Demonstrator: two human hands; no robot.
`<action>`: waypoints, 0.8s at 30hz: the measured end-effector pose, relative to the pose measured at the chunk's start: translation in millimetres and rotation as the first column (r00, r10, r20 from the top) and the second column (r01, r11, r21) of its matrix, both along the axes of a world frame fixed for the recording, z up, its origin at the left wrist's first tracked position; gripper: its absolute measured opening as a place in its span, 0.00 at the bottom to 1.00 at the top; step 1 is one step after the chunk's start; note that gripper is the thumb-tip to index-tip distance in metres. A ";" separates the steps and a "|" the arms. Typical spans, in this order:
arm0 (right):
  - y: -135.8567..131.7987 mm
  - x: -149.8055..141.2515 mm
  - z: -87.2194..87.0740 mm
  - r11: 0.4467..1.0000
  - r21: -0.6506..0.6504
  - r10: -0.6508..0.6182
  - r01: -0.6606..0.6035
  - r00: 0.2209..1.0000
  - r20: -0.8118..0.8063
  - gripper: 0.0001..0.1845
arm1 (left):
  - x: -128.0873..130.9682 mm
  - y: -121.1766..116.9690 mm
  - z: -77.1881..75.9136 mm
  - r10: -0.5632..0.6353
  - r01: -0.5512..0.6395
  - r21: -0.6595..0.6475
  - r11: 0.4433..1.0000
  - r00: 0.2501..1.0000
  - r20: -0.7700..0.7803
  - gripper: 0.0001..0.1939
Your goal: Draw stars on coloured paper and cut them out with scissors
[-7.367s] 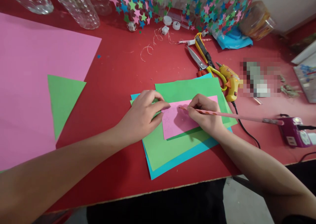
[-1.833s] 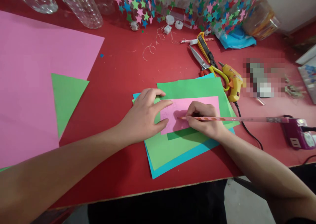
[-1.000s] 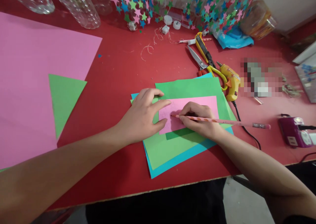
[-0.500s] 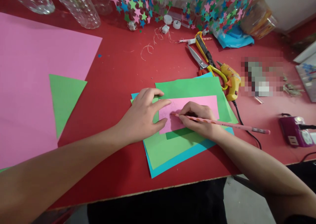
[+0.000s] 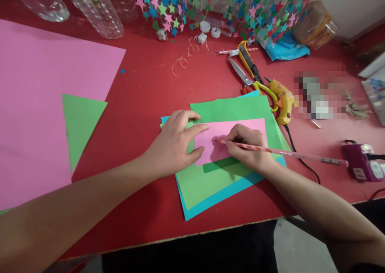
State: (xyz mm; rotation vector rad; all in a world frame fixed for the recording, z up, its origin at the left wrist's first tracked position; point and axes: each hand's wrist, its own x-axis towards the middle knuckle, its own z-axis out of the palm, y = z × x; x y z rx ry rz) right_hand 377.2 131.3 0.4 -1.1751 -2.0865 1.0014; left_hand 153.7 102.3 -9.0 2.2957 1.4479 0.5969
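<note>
A small pink paper strip [image 5: 246,126] lies on a stack of a darker green sheet [image 5: 228,108], a light green sheet [image 5: 195,189] and a blue sheet [image 5: 216,211]. Fingers spread, my left hand [image 5: 180,140] rests at the strip's left end and on the sheets beneath. Faint pencil lines show on the pink near its thumb. My right hand [image 5: 248,144] is closed around a pink pencil [image 5: 288,154], whose tip is at the strip, right of the left fingertips. The pencil's eraser end points to the right.
Scissors [image 5: 240,70], a yellow cutter [image 5: 248,60] and a yellow glue gun [image 5: 281,98] lie behind the stack. A purple power adapter [image 5: 362,160] stands at right. Large pink paper [image 5: 33,116] with a green triangle [image 5: 81,128] covers the left. Plastic bottles [image 5: 99,14] lie at the back.
My right hand and the pencil tip have shifted slightly right along the pink strip. My left hand holds nearly the same place on the paper.
</note>
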 end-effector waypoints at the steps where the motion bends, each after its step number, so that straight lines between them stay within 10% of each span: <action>1: -0.1 0.3 -0.4 1.000 -0.014 -0.002 0.002 1.000 -0.008 0.08 | 0.0 0.1 0.0 0.000 0.000 -0.003 1.000 1.000 0.000 0.19; 24: -1.7 -2.2 3.2 0.981 0.016 0.193 -0.193 0.981 0.013 0.06 | 0.7 0.4 -1.1 -0.004 0.004 0.017 1.000 1.000 0.004 0.20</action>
